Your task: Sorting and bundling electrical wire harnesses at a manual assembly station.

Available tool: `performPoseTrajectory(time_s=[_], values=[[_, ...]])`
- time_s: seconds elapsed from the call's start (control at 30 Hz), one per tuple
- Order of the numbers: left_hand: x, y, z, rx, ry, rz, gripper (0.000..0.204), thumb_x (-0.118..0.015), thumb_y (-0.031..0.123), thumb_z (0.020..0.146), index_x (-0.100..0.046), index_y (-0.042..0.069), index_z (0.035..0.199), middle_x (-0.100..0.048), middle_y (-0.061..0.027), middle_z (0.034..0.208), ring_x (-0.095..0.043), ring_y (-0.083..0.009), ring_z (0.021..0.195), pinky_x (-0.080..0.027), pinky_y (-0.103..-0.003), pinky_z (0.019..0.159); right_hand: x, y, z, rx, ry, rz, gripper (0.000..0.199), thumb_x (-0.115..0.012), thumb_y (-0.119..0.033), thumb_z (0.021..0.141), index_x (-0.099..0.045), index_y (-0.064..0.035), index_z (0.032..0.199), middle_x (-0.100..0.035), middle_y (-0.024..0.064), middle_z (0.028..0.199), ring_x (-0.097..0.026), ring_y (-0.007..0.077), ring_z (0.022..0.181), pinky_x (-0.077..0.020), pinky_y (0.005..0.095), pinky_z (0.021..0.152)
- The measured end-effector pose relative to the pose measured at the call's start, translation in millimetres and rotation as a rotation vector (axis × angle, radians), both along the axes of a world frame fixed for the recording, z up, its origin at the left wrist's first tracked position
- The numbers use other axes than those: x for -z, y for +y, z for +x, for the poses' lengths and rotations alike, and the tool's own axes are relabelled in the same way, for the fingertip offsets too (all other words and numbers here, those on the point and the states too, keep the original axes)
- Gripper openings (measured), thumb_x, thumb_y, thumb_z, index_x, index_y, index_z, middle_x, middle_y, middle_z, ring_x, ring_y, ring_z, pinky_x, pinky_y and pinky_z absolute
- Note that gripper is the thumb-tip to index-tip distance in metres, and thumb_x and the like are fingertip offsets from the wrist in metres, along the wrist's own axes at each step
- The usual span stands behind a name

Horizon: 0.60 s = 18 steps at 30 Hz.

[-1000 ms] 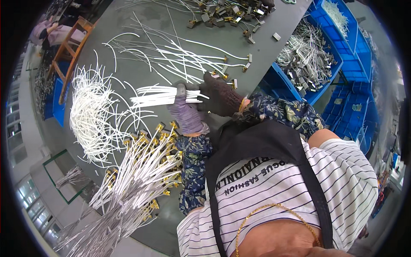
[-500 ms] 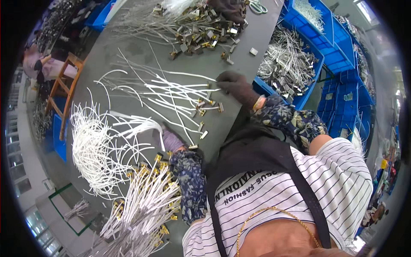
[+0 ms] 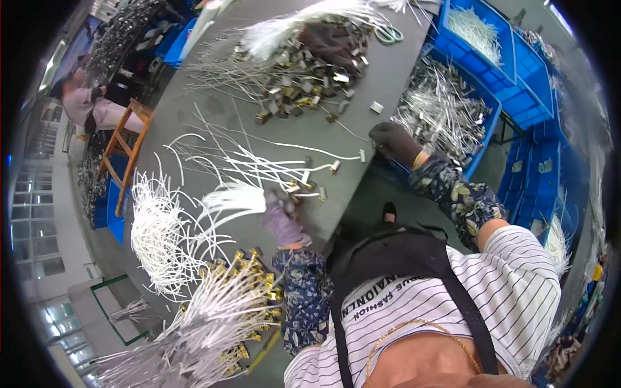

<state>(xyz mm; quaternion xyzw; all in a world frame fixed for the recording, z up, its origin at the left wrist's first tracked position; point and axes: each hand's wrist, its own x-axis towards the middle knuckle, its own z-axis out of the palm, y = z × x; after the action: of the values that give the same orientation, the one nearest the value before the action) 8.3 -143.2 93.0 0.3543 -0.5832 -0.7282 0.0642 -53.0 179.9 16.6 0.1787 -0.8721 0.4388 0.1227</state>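
White cords (image 3: 233, 197) bunched in my left hand, right hand now reaching away to the tabletop's edge

Compared with a second ago, I am seeing my hands separating: the left hand (image 3: 281, 220), in a purple glove, is staying clenched around the cord bundle just beside the loose white cord heap (image 3: 158, 236), while the right hand (image 3: 394, 142), in a dark glove, is stretching toward the blue bin of metal-tipped cords (image 3: 446, 116), fingers curled on the tabletop (image 3: 213, 110) rim; whether it is gripping anything I cannot tell. I judge it is fetching another piece.
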Motion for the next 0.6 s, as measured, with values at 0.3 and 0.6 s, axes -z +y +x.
performPoseTrajectory(time_s=[0.3, 0.6], values=[[60.9, 129.9, -31.7, 0.418, 0.170, 0.427, 0.027, -0.046, 0.025, 0.105, -0.060, 0.002, 0.104, -0.065, -0.0111, 0.088, -0.062, -0.0200, 0.075, -0.051, -0.030, 0.060, -62.6, -20.3, 82.1, -0.203, -0.097, -0.338, 0.017, -0.070, -0.010, 0.080, -0.063, -0.0035, 0.094, -0.063, 0.0028, 0.085, -0.062, 0.0154, 0.080, -0.0518, 0.0338, 0.068], [63.8, 199.1, -22.5, 0.232, 0.180, 0.529, 0.026, -0.064, 0.028, 0.096, -0.057, 0.005, 0.107, -0.061, -0.0099, 0.086, -0.060, -0.0221, 0.070, -0.049, -0.036, 0.055, 7.7, 170.9, 291.1, 0.400, -1.165, -0.254, 0.026, -0.070, -0.022, 0.082, -0.065, -0.0010, 0.096, -0.062, 0.0066, 0.074, -0.058, 0.0161, 0.064, -0.0461, 0.0355, 0.058]])
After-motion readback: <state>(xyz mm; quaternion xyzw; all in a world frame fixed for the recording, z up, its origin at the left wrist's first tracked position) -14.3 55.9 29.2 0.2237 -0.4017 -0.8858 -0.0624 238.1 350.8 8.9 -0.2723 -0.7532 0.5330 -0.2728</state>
